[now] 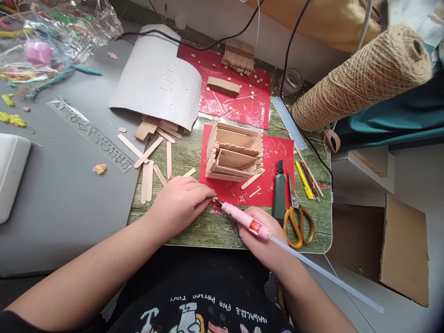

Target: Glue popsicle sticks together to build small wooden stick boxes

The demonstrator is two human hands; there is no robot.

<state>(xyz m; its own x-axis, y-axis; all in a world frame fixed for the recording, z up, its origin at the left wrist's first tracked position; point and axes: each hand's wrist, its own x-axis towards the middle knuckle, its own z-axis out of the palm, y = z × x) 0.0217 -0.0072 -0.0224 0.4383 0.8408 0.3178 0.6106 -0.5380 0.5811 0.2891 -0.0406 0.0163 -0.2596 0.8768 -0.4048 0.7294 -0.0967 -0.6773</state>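
Right hand (pixel 261 230) is wrapped around a slim pink glue gun (pixel 243 218), long translucent glue stick (pixel 324 270) poking out the back. Left hand (pixel 185 198) is pinching a tiny pale piece (pixel 215 199) right by the dark nozzle (pixel 219 202). The boxy pale wooden craft-stick build (pixel 231 170) sits on a red sheet (pixel 277 150), just beyond both hands.

**Peripheral materials**

Left: a transparent stencil ruler (pixel 82 125) lies diagonally on a grey tabletop (pixel 76 208). Beyond it is a crumpled clear plastic bag (pixel 100 18) with a pink lump (pixel 38 52) among its folds; yellow crumbs (pixel 13 118) lie nearby. A white, round-cornered object (pixel 14 171) is partly out of view. Rear centre: a black cable (pixel 211 47) crosses the top of a curled grey-white sheet (pixel 152 81). Right: a large twine spool (pixel 360 78) is tilted, a clear tape roll (pixel 293 85) just left of its base. Lower right: an open cardboard box (pixel 404 249).
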